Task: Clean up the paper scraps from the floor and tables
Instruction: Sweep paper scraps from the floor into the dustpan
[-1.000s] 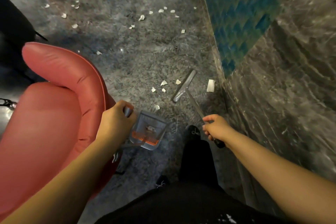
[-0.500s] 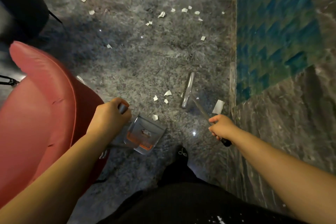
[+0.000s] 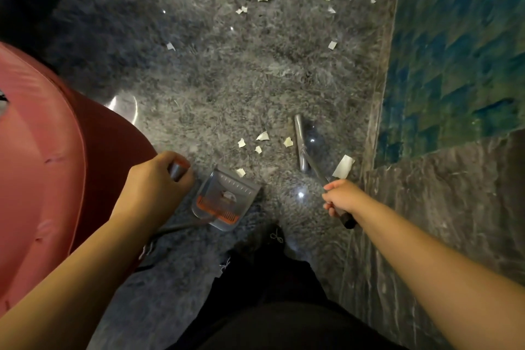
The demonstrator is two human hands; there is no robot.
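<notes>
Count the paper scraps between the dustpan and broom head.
5: upper scrap, left scrap, lower scrap, right scrap beside the broom head, nearest scrap at the dustpan lip. Others may hide in the rug.

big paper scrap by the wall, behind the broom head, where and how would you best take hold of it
Pinch the big paper scrap at its upper right corner, coming from above. It lies flat in the strip between the broom head and the wall base, with the broom handle crossing beside its lower left edge. That far corner is the one clear of the handle, so it is probably the easiest to reach.
</notes>
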